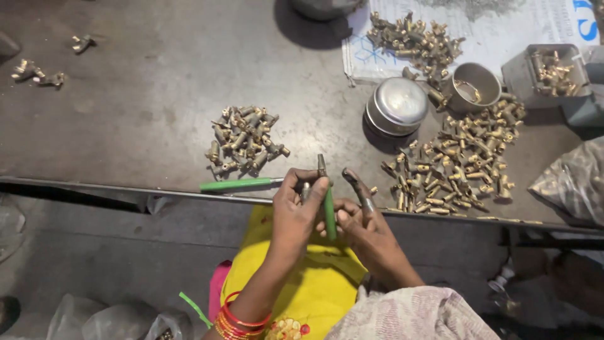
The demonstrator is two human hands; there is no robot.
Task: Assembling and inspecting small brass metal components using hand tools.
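Note:
My left hand (297, 204) grips a green-handled tool (329, 204) held upright, its metal tip pointing up at the table edge, with a small metal part pinched under the fingers. My right hand (362, 217) sits beside it, touching the tool's handle, the forefinger raised and dirty. A second green-handled tool (236, 184) lies flat on the table edge just left of my hands. A heap of small brass fittings (244, 140) lies beyond it, and a wider spread of brass fittings (462, 157) lies to the right.
A lidded steel container (398, 105) and an open steel cup (476, 85) stand mid-table. A grey box (553, 72) holds more fittings; another heap (415, 38) rests on white sheeting. A few loose fittings (34, 72) lie far left. Plastic bags (572, 179) sit right.

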